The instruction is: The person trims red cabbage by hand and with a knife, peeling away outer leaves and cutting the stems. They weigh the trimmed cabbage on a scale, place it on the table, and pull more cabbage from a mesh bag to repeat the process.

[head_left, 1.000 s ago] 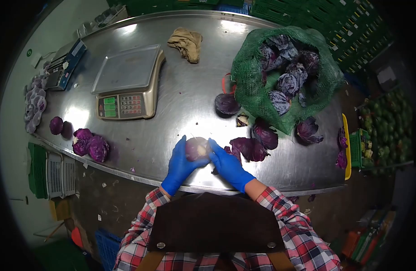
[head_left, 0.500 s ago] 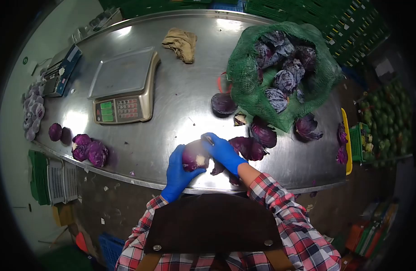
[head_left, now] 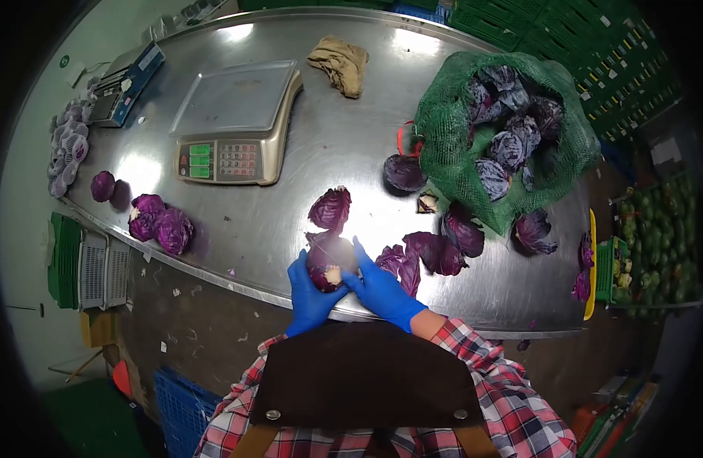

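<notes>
Since the earlier frame, a purple leaf has appeared just beyond the red cabbage; on my feed, left hand and right hand both grasp it near the steel table's edge.

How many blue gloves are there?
2: one on the left hand and one on the right hand, either side of the purple cabbage. More could be hidden somewhere.
</notes>
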Motion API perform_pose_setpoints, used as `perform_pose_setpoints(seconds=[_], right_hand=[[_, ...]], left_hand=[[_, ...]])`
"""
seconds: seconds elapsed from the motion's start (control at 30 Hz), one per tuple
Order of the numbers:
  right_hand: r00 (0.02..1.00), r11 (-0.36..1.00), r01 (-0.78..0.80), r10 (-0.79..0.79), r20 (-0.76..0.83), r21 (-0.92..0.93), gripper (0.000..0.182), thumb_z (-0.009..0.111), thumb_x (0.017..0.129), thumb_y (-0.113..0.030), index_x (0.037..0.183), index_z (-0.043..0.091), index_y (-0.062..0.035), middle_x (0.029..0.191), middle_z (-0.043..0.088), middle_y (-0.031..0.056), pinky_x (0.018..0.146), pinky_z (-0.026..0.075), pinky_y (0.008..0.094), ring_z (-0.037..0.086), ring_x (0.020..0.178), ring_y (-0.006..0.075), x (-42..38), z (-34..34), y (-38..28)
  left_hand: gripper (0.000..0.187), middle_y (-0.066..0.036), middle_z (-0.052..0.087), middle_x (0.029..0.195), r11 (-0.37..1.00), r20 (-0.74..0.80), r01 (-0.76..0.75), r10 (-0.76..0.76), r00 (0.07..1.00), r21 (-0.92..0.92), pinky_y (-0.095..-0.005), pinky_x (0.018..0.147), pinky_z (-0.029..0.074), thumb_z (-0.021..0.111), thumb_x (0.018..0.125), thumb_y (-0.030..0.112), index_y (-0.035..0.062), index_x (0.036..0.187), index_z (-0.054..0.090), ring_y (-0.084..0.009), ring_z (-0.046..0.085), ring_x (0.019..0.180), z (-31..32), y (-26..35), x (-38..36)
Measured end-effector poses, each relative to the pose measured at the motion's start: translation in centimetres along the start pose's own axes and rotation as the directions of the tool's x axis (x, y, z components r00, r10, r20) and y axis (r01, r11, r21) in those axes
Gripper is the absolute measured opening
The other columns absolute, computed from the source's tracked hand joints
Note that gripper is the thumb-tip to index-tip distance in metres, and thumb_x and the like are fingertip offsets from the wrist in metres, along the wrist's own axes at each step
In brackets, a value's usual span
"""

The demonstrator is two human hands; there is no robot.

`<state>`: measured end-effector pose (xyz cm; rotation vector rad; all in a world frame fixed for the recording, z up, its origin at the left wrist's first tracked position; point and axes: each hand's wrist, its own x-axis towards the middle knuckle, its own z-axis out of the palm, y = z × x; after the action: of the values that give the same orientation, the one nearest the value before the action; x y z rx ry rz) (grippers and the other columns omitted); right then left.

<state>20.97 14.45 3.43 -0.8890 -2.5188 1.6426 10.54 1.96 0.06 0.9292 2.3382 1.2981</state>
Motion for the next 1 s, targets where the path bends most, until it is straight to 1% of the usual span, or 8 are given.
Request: perform_pose_setpoints(seconds=[0.07,0.17,0.27,0.5,0.73,0.83,0.93,1.0], right_hand=[[0.997,0.999,0.026,-0.029,-0.065,-0.040,0.064,0.048,0.091,-0.037,0.141,0.018,-0.0090,0.125,0.050,0.0198,0.090,0.043,0.0342,0.054,0.109,0.0311,0.4,0.6,0.6],[0.979,0.978,0.160,-0.139,-0.148,0.134,0.053,0.050,0.091,-0.028,0.136,0.033,-0.0061,0.112,0.058,0.0219,0.088,0.044,0.0348,0.057,0.104,0.0293,1.4,0.6,3.2],[0.971,0.983,0.172,-0.157,-0.181,0.068,0.045,0.051,0.090,-0.026,0.130,0.043,-0.0044,0.111,0.059,0.0201,0.087,0.045,0.0339,0.058,0.102,0.0278,1.1,0.3,3.0],[0.981,0.968,0.060,-0.012,-0.193,0.244,0.028,0.059,0.086,-0.014,0.111,0.059,-0.0013,0.101,0.065,0.0125,0.079,0.048,0.0258,0.062,0.090,0.0151,0.7,-0.1,2.2],[0.973,0.982,0.094,-0.055,-0.224,0.164,0.023,0.062,0.084,-0.017,0.102,0.064,-0.0040,0.082,0.066,0.0052,0.065,0.046,0.0231,0.056,0.070,0.0066,0.3,-0.3,2.7],[0.990,0.981,-0.013,0.039,-0.134,0.191,0.026,0.059,0.086,-0.021,0.103,0.062,-0.0015,0.083,0.065,0.0073,0.067,0.049,0.0248,0.062,0.072,0.0126,0.3,-1.2,2.0],[0.919,0.837,-0.301,0.382,-0.095,0.457,0.027,0.056,0.088,-0.023,0.103,0.061,-0.0015,0.080,0.063,0.0060,0.065,0.048,0.0251,0.059,0.070,0.0107,1.1,-3.9,0.1],[0.918,0.905,-0.192,0.303,-0.258,0.379,0.032,0.058,0.086,-0.026,0.109,0.059,-0.0028,0.084,0.063,0.0071,0.066,0.048,0.0248,0.058,0.072,0.0101,2.9,-4.9,2.8]], left_hand=[[0.102,-0.018,0.034,0.117,1.000,-0.005,-0.013,0.013,1.000,0.016,-0.0393,0.092,0.040,0.084,0.059,0.030,-0.0027,0.132,0.022,-0.0314,0.043,0.109,0.3,-0.1,0.1],[0.104,-0.019,0.035,0.116,0.998,-0.003,-0.013,0.014,1.000,0.066,-0.0400,0.091,0.040,0.084,0.058,0.031,-0.0024,0.133,0.021,-0.0323,0.043,0.109,0.3,0.1,0.1],[0.106,-0.019,0.034,0.117,0.996,0.005,-0.022,0.021,1.000,0.090,-0.0406,0.091,0.040,0.085,0.056,0.032,-0.0018,0.133,0.021,-0.0333,0.042,0.109,0.3,0.1,0.3],[0.116,-0.017,0.033,0.120,0.998,0.014,-0.058,0.058,0.998,0.005,-0.0410,0.096,0.038,0.088,0.048,0.033,0.0003,0.136,0.020,-0.0309,0.040,0.112,-0.1,-1.5,-0.5],[0.119,-0.015,0.030,0.124,0.992,0.007,-0.114,0.114,0.993,-0.057,-0.0401,0.098,0.037,0.090,0.044,0.027,0.0012,0.137,0.020,-0.0298,0.040,0.115,0.0,-3.0,-1.1],[0.120,-0.015,0.032,0.123,0.989,0.018,-0.124,0.126,0.992,-0.076,-0.0396,0.098,0.037,0.090,0.044,0.027,0.0022,0.138,0.020,-0.0298,0.041,0.115,-0.2,-3.4,-1.0],[0.116,-0.016,0.032,0.126,0.986,0.086,-0.131,0.139,0.987,-0.101,-0.0393,0.099,0.037,0.089,0.046,0.028,0.0041,0.138,0.021,-0.0299,0.040,0.118,-1.0,-3.9,-0.8],[0.110,-0.017,0.030,0.133,0.985,0.188,-0.103,0.129,0.974,-0.140,-0.0394,0.099,0.037,0.087,0.051,0.029,0.0061,0.138,0.022,-0.0306,0.035,0.124,-2.2,-4.1,-0.2]])
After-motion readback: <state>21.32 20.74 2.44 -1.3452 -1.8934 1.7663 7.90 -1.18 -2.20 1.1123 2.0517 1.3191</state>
